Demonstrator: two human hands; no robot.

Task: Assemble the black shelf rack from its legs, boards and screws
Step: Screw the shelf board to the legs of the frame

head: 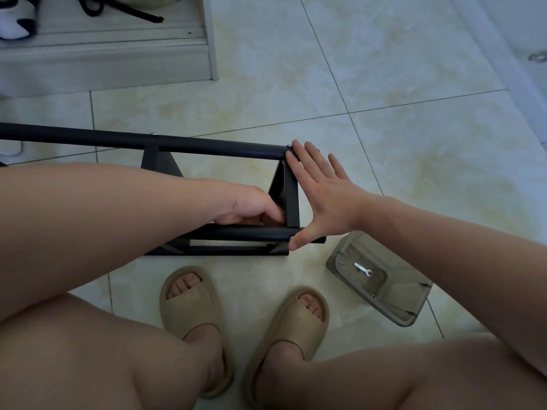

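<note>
Rack: the black shelf rack [207, 149] lies on its side on the tiled floor [384, 128], just ahead of the feet.
Hidden: its left end runs out of frame, and the left forearm covers much of its middle.
Left hand [251, 207]: reaches inside the frame beside the end piece with its fingers curled. The fingertips are out of sight, so I cannot tell what they grip, if anything.
Right hand [322, 196]: flat and spread against the rack's right end, with fingertips at the upper tube and thumb at the lower one.
Screws: one silver head [153, 134] shows on the upper tube.
Around: a grey tray [399, 279] lies right of the rack, a small wrench [362, 268] inside it.
Near: tan slippers [189, 303].
Far: a pale step [118, 60] carries shoes [17, 22], cut off at the top.
</note>
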